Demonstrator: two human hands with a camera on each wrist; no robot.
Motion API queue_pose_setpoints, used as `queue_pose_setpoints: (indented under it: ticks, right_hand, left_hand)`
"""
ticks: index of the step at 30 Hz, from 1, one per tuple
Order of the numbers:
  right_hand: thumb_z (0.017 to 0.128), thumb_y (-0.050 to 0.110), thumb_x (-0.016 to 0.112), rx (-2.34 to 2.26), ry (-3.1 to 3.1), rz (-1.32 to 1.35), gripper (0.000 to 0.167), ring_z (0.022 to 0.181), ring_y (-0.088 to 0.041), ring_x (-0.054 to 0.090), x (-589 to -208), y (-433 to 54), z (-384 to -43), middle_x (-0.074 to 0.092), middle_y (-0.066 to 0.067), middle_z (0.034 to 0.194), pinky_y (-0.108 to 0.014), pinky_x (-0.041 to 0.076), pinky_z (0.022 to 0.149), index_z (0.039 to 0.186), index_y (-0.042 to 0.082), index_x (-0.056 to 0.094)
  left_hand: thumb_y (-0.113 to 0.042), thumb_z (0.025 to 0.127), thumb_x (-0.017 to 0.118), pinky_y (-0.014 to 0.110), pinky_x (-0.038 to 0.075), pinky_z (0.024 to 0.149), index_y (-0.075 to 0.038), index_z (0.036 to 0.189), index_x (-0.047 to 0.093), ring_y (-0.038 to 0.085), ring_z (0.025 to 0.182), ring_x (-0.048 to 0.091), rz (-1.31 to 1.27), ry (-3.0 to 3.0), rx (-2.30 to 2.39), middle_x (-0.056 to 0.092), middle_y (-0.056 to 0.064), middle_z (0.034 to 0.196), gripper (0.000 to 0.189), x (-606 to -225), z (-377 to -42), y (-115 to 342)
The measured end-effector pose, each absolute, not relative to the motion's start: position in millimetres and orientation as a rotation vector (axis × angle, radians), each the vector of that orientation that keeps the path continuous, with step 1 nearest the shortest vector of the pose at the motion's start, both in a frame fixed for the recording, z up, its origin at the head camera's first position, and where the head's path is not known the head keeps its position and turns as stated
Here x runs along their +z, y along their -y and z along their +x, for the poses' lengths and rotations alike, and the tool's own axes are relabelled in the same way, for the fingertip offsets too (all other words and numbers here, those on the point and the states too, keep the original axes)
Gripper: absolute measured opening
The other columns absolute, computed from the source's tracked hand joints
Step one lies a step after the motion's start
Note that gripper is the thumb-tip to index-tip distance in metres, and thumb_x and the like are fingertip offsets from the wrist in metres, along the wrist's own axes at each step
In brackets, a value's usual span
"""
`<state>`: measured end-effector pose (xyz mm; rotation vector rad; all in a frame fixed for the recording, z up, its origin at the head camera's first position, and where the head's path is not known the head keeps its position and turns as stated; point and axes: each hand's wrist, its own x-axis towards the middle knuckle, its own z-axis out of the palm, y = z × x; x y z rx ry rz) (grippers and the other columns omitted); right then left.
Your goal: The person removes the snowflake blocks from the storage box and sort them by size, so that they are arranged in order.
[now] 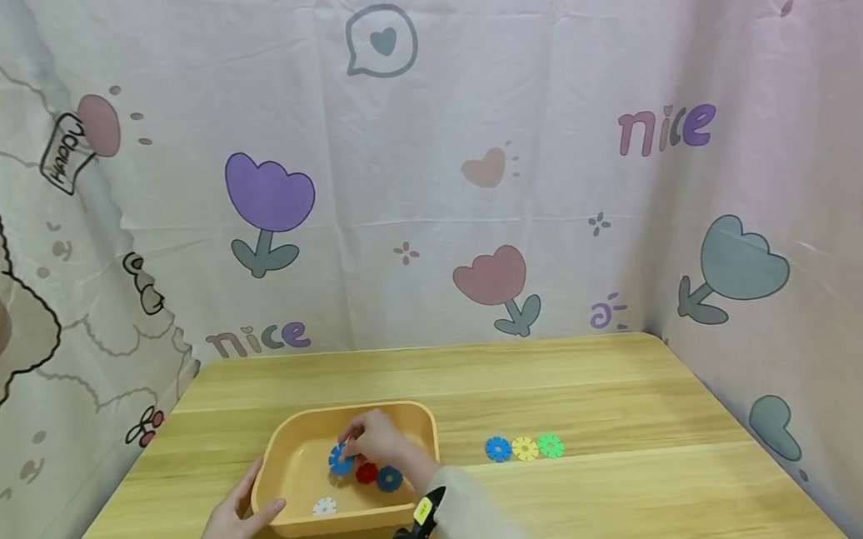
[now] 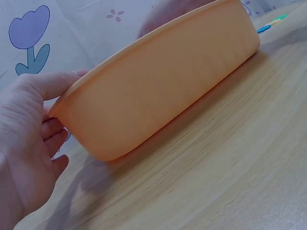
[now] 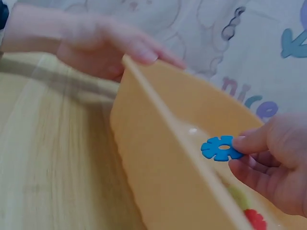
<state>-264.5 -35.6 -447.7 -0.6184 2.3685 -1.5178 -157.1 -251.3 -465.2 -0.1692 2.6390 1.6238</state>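
Between thumb and fingers, my right hand (image 1: 374, 437) pinches a blue notched snowflake disc (image 3: 221, 148) by its edge, above the floor of a yellow-orange plastic tub (image 1: 295, 471). Below it in the tub lie a red disc (image 1: 366, 473), a darker blue disc (image 1: 389, 479) and a white disc (image 1: 324, 506). A yellow-green piece (image 3: 238, 195) shows beside the red one in the right wrist view. At the tub's left end my left hand (image 1: 233, 521) grips the rim, its thumb over the top and its fingers against the outside wall.
Right of the tub, a blue disc (image 1: 498, 448), a yellow disc (image 1: 524, 448) and a green disc (image 1: 551, 445) lie in a row on the wooden table (image 1: 643, 497). A printed curtain (image 1: 407, 137) hangs behind and at both sides.
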Motion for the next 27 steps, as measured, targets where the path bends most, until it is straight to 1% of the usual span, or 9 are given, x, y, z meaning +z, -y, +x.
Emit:
queue_pose_setpoints:
  ticks: [5, 9, 11, 13, 15, 17, 20, 22, 27]
  right_hand:
    - [0.084, 0.000, 0.064, -1.641, -2.283, -0.590, 0.009, 0.061, -0.012, 0.058, -432, 18, -267, 0.059, -0.001, 0.073, -0.032, 0.055, 0.061, 0.093, -0.001, 0.067]
    - [0.084, 0.001, 0.065, -1.705, -2.263, -0.542, 0.011, 0.064, -0.012, 0.060, -425, 3, -271, 0.060, -0.002, 0.075, -0.035, 0.056, 0.065, 0.095, -0.001, 0.067]
    - [0.084, 0.001, 0.066, -1.735, -2.250, -0.510, 0.014, 0.064, -0.012, 0.060, -421, -5, -271, 0.059, -0.002, 0.075, -0.033, 0.056, 0.065, 0.097, -0.001, 0.067]
    - [0.084, 0.000, 0.065, -1.783, -2.210, -0.491, 0.016, 0.064, -0.011, 0.060, -418, -13, -270, 0.058, -0.003, 0.075, -0.032, 0.056, 0.064, 0.100, -0.004, 0.066]
    - [0.084, -0.002, 0.064, -1.827, -2.164, -0.485, 0.019, 0.064, -0.012, 0.059, -414, -23, -267, 0.058, -0.003, 0.075, -0.031, 0.056, 0.064, 0.102, -0.006, 0.065]
    - [0.085, -0.003, 0.062, -1.864, -2.118, -0.484, 0.021, 0.064, -0.012, 0.058, -410, -35, -264, 0.056, -0.004, 0.075, -0.030, 0.056, 0.064, 0.105, -0.009, 0.063]
    - [0.086, -0.004, 0.060, -1.901, -2.064, -0.509, 0.024, 0.066, -0.012, 0.057, -409, -53, -262, 0.054, -0.004, 0.076, -0.027, 0.055, 0.064, 0.108, -0.012, 0.059]
    - [0.086, -0.004, 0.060, -1.925, -2.042, -0.520, 0.026, 0.067, -0.012, 0.056, -409, -66, -261, 0.053, -0.003, 0.077, -0.026, 0.055, 0.065, 0.109, -0.014, 0.057]
    - [0.084, -0.005, 0.061, -1.959, -2.032, -0.510, 0.025, 0.070, -0.012, 0.055, -411, -101, -259, 0.053, -0.003, 0.079, -0.027, 0.054, 0.066, 0.107, -0.013, 0.057]
  left_hand:
    - [-0.025, 0.088, 0.063, 0.046, 0.024, 0.104, 0.001, 0.147, 0.011, 0.044, 0.132, 0.021, -0.146, -2.650, 1.631, 0.012, 0.031, 0.147, 0.083, -466, -156, 252]
    - [-0.025, 0.088, 0.063, 0.018, 0.035, 0.095, 0.000, 0.147, 0.012, 0.043, 0.131, 0.022, -0.134, -2.657, 1.636, 0.013, 0.031, 0.147, 0.082, -466, -156, 253]
    - [-0.025, 0.088, 0.063, 0.005, 0.032, 0.083, 0.000, 0.147, 0.013, 0.043, 0.131, 0.023, -0.134, -2.650, 1.647, 0.013, 0.031, 0.147, 0.082, -467, -156, 253]
    - [-0.025, 0.088, 0.063, 0.001, 0.030, 0.079, 0.000, 0.148, 0.012, 0.042, 0.131, 0.023, -0.135, -2.643, 1.651, 0.013, 0.031, 0.147, 0.082, -467, -155, 253]
    - [-0.025, 0.089, 0.063, 0.006, 0.033, 0.084, 0.000, 0.148, 0.012, 0.042, 0.131, 0.023, -0.140, -2.648, 1.639, 0.013, 0.031, 0.147, 0.082, -467, -156, 253]
    - [-0.025, 0.089, 0.063, 0.019, 0.035, 0.095, 0.000, 0.148, 0.012, 0.043, 0.131, 0.023, -0.145, -2.651, 1.630, 0.013, 0.031, 0.147, 0.082, -467, -156, 253]
    - [-0.025, 0.089, 0.063, 0.042, 0.026, 0.103, 0.000, 0.147, 0.012, 0.044, 0.131, 0.021, -0.147, -2.651, 1.626, 0.012, 0.031, 0.147, 0.082, -466, -157, 253]
    - [-0.025, 0.089, 0.063, 0.045, 0.025, 0.103, 0.000, 0.147, 0.011, 0.044, 0.132, 0.020, -0.144, -2.645, 1.630, 0.011, 0.031, 0.147, 0.082, -466, -157, 253]
    - [-0.027, 0.089, 0.062, 0.036, 0.032, 0.103, 0.000, 0.148, 0.010, 0.044, 0.132, 0.019, -0.145, -2.635, 1.627, 0.011, 0.031, 0.148, 0.083, -466, -157, 253]
